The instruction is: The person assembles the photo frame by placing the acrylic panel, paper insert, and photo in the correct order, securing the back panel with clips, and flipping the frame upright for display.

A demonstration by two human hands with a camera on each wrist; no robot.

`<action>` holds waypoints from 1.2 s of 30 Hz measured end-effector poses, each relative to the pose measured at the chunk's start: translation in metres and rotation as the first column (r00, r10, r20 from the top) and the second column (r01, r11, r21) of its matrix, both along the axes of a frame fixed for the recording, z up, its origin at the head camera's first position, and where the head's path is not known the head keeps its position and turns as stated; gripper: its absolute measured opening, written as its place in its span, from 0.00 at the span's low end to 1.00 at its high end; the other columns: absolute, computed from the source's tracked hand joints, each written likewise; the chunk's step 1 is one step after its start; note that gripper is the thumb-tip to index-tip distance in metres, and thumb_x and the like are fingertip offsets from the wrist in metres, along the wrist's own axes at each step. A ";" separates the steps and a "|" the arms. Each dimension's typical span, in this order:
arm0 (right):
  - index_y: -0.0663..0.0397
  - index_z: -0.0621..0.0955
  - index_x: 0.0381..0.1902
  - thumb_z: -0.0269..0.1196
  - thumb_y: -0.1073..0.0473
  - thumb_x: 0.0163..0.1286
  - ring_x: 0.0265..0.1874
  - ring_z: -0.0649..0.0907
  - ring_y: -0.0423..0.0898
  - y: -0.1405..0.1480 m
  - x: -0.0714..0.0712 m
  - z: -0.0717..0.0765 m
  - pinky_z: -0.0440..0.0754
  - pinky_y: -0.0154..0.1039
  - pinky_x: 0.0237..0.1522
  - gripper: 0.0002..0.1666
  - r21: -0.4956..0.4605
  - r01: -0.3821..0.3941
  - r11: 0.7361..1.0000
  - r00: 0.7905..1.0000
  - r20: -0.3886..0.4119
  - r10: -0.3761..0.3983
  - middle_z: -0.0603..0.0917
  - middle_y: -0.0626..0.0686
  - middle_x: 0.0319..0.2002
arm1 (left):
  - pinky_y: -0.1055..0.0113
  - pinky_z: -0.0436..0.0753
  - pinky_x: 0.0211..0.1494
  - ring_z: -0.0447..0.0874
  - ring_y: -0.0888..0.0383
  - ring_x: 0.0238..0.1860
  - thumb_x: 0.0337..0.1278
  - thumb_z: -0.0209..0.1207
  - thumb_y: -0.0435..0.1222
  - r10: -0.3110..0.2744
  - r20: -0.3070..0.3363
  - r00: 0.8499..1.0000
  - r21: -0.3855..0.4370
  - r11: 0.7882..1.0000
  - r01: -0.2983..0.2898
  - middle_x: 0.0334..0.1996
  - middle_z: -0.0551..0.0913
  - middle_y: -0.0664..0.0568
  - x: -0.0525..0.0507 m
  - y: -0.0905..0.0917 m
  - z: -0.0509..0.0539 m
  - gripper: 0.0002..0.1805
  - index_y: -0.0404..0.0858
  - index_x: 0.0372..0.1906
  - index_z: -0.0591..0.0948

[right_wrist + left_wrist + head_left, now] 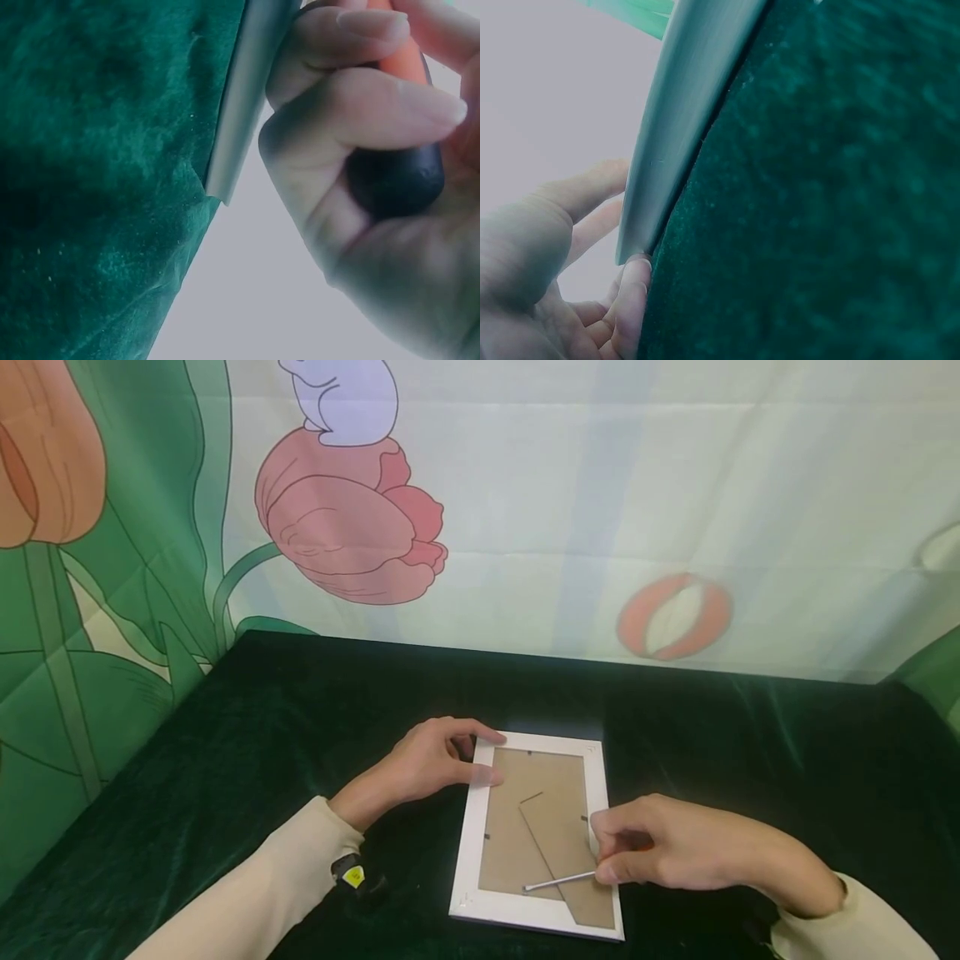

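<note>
A white picture frame [468, 852] lies face down, its brown backing board [510, 852] and slanted stand flap [558, 827] showing. At its far left corner my left hand [427, 764] grips the frame, thumb on the back and fingertips under the edge, as the left wrist view shows below the frame side [671, 120]. My right hand [675, 843] holds a screwdriver [558, 881] by its orange and black handle [397, 180]. The metal shaft crosses the flap, and its tip is near the backing's lower edge; whether it touches is unclear. Small dark tabs [584, 817] sit along the backing's rim.
Dark green velvet cloth [337, 693] covers the table under the frame. Behind it hangs a printed curtain [525, 527] with flowers. A black strap piece with a yellow patch [352, 875] is at the left sleeve.
</note>
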State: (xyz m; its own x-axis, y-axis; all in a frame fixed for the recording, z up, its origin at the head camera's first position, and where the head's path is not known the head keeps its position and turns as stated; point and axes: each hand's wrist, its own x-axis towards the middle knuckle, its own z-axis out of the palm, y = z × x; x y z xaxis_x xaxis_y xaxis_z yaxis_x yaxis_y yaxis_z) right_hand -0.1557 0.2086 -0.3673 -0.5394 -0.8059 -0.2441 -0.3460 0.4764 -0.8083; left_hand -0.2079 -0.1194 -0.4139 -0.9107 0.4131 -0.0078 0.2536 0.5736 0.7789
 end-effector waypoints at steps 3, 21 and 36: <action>0.42 0.81 0.34 0.68 0.52 0.76 0.21 0.74 0.37 -0.001 0.001 0.001 0.71 0.34 0.24 0.09 0.016 0.013 1.000 1.000 0.012 -0.013 0.74 0.39 0.24 | 0.62 0.85 0.33 0.79 0.51 0.43 0.58 0.77 0.47 0.000 0.000 1.000 0.002 1.000 0.000 0.43 0.81 0.52 0.000 0.000 0.000 0.25 0.50 0.60 0.88; 0.42 0.81 0.37 0.69 0.53 0.76 0.28 0.80 0.39 0.001 0.000 -0.002 0.77 0.34 0.30 0.06 -0.008 0.001 1.000 1.000 0.010 -0.001 0.77 0.40 0.27 | 0.62 0.85 0.33 0.79 0.51 0.44 0.59 0.77 0.48 -0.008 -0.005 1.000 -0.001 1.000 0.008 0.43 0.81 0.52 -0.001 -0.002 -0.002 0.25 0.50 0.60 0.88; 0.44 0.82 0.42 0.64 0.56 0.80 0.21 0.79 0.38 0.007 -0.008 -0.010 0.81 0.35 0.24 0.03 -0.086 -0.032 0.996 0.999 0.032 0.035 0.82 0.42 0.30 | 0.62 0.85 0.34 0.80 0.51 0.44 0.59 0.77 0.47 -0.008 -0.006 1.000 0.001 1.000 0.008 0.43 0.81 0.52 -0.001 -0.001 -0.001 0.24 0.50 0.60 0.88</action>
State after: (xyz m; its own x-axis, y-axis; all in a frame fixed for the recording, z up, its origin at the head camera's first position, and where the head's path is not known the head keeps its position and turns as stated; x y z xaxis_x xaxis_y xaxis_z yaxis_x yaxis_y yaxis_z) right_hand -0.1634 0.2156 -0.3774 -0.5042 -0.8421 -0.1915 -0.3324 0.3939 -0.8569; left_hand -0.2091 -0.1208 -0.4145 -0.9073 0.4204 -0.0022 0.2626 0.5709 0.7779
